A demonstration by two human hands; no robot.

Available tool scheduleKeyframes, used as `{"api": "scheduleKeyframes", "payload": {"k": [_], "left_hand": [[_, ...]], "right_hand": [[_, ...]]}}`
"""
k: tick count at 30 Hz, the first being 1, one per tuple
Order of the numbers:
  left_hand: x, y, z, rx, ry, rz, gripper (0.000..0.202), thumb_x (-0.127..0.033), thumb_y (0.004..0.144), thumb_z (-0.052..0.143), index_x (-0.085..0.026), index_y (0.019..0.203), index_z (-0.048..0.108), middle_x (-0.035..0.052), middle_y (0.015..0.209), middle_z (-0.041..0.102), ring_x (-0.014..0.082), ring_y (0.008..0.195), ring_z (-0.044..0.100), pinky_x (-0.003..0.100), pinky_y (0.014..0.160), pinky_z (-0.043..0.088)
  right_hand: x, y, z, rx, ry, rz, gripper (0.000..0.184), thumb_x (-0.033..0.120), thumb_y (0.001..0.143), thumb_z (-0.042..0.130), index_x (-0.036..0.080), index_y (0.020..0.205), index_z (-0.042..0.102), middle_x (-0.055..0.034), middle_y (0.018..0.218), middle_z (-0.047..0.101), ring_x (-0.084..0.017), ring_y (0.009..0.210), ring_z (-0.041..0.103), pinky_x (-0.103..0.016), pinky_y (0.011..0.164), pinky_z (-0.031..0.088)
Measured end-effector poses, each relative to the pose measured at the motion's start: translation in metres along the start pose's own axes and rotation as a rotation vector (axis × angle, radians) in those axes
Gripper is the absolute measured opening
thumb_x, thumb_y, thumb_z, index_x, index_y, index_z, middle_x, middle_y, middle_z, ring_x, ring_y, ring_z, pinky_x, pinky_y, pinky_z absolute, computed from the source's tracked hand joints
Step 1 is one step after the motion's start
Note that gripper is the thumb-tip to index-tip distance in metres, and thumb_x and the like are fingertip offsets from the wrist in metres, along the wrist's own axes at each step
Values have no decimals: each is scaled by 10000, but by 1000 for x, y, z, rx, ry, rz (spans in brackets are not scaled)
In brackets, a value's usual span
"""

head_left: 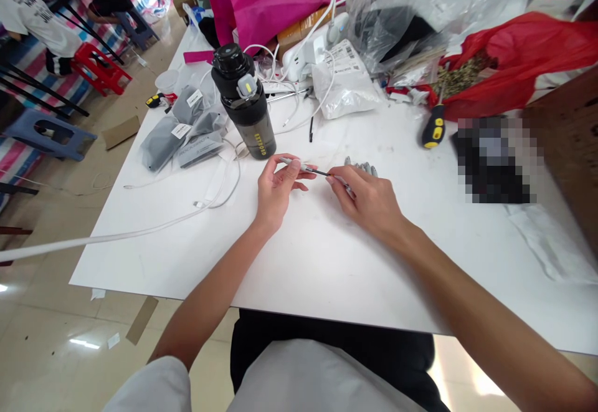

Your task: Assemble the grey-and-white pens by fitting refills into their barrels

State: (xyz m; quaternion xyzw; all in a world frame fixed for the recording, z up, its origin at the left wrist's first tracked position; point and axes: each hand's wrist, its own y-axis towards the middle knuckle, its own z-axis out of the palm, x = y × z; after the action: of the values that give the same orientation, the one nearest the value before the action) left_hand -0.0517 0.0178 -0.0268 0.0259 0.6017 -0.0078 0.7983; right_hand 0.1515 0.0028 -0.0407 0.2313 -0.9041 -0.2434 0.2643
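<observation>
This is a small assembly workshop. The white work surface [387,275] is crowded with white charging cables [140,232], a power strip [303,50], grey plastic pouches [161,144] and a yellow-and-black screwdriver [434,126], with a red plastic bag [523,63] at far right. Beyond the glossy tiled floor [60,300], at far left, a person in a white T-shirt [40,16] is near a red plastic stool [100,69], a blue plastic stool [51,134] and striped tarpaulin [28,69].

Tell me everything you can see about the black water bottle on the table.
The black water bottle stands on the white table. It has a glossy black lid, a grey and yellow clip at the top, and a smoky, see-through plastic-looking lower body with yellow lettering. Grey pouches lie to its left, and a white cable runs near its base. Its contents are hard to tell.
</observation>
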Motion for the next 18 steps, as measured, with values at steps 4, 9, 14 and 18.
{"api": "scheduleKeyframes", "payload": {"k": [4,9,14,18], "left_hand": [[3,0,-1,26,20,-15,404,-555,929,838,-221,1053,648,88,1039,837,216,923,816,274,706,582],[6,-1,1,105,89,-5,357,-497,893,885,-204,1035,739,85,1008,833,201,924,793,290,751,608],[6,-3,3,115,120,-15,311,-434,852,925,-202,996,776,57,988,811,161,862,753,278,753,603],[6,-4,2,127,91,-41,323,-384,788,975,-202,977,787,50,988,805,160,878,737,283,775,602]], "right_hand": [[0,-1,-1,48,10,36,229,345,1154,489,212,1152,675,-49,900,775,-167,600,610,-300,535,302],[-1,-3,2,103,57,77,237,429,1139,503,221,1204,595,-61,869,765,-233,657,697,-298,549,345],[2,-4,2,149,135,137,254,486,1122,508,233,1126,512,-80,898,745,-257,676,711,-311,554,409],[3,-4,1,162,170,116,188,428,1123,505,241,1107,498,-84,933,743,-251,697,719,-311,554,433]]}}
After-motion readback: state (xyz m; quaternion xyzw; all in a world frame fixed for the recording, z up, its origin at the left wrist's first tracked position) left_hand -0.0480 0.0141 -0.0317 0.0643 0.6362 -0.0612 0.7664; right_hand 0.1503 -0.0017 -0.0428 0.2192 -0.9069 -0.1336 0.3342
